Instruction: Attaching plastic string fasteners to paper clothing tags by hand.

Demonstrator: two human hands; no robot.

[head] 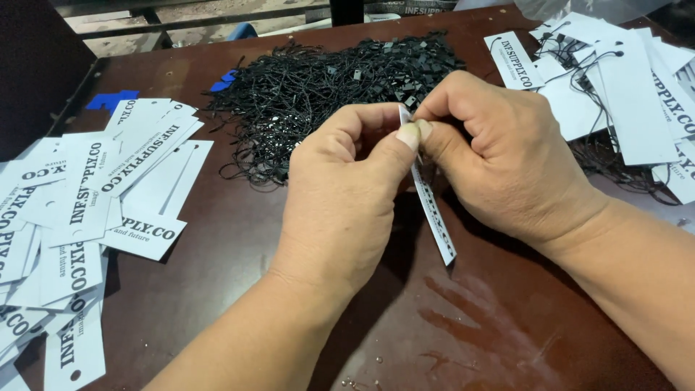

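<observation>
Left hand (pixel 340 195) and right hand (pixel 499 156) meet over the middle of the dark brown wooden desk (pixel 239 239), both pinching the top end of a narrow white card hang tag with black print (pixel 433 213), seen edge-on and hanging down between them clear of the desk. Thumbs and forefingers pressed together on the tag; other fingers curled. Whether a string sits in the pinch, can't tell, fingers hide it. Just behind the hands: tangled heap of thin black string loops with small black plastic locks (pixel 326 83). Left side: loose spread of white printed tags (pixel 87 217), overlapping. Right side: stack of white tags with black strings already through them (pixel 622 87). Risks, as I judge them: grip is at the very edge of the tag, so it could slip or the hole could tear; strings in the heap are knotted together, so pulling one likely drags several. Desk surface is scuffed, with pale smears near the front edge. Small blue scraps (pixel 112 98) at far left. Beyond the desk, bare floor and dark frame bars, little else visible.
</observation>
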